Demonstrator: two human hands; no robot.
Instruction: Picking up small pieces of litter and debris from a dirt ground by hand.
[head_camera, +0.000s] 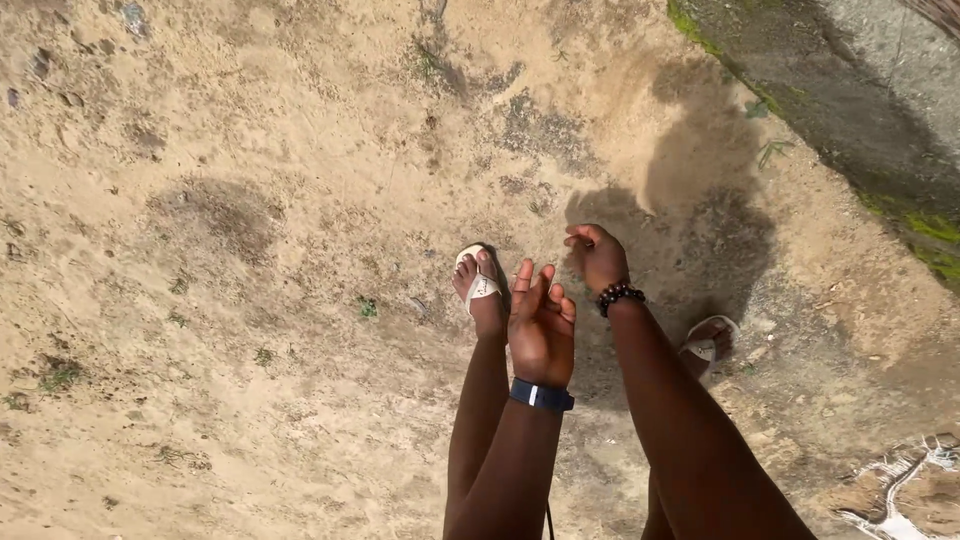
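Note:
I look straight down at sandy ground (250, 250). My left hand (541, 322) hangs in front of me with its fingers apart and nothing in it; a dark blue band (541, 395) circles its wrist. My right hand (597, 256) is loosely curled, fingers bent inward, and I see nothing in it; a dark bead bracelet (620, 295) sits on that wrist. Below the hands are my feet in white sandals, the left foot (480, 285) forward and the right foot (706, 342) partly hidden behind my right arm.
A grey concrete edge with green moss (860, 110) runs diagonally across the top right. My shadow (700, 210) falls on the sand ahead. Small weeds (60, 375) dot the left. A whitish patch of debris (900, 500) lies at the bottom right.

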